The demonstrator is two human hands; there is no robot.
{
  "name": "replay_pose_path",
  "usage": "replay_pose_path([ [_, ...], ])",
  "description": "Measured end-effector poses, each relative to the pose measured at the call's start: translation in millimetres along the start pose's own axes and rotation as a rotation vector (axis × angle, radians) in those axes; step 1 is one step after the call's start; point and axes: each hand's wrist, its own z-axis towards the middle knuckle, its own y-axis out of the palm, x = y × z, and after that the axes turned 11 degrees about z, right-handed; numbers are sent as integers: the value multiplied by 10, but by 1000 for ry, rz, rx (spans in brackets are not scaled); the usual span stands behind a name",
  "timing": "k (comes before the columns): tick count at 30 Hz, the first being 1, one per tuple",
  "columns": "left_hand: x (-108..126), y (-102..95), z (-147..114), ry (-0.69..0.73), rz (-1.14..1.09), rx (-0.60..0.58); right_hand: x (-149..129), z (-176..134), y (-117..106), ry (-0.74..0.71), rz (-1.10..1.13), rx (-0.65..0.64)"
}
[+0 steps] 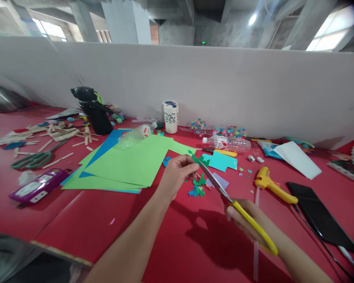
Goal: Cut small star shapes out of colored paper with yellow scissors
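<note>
In the head view, my left hand is closed in a pinch on a small piece of dark green paper. My right hand grips yellow-handled scissors, their blades pointing up and left to the green paper. The blade tips meet or overlap the paper; I cannot tell whether they are cutting into it. Beneath the hands, cut-out green and blue paper stars lie on the red table. A lilac paper piece and a light blue paper piece lie just beyond the blades.
Green paper sheets lie at left with a plastic bottle on top. A yellow glue gun and a black tablet-like slab sit at right. A white cup, a second bottle and a black flask line the back.
</note>
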Motion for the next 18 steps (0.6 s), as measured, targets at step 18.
replay_pose_path([
  [18,-36,68,-18,-55,-152,-12,33,15,53,24,37,-9],
])
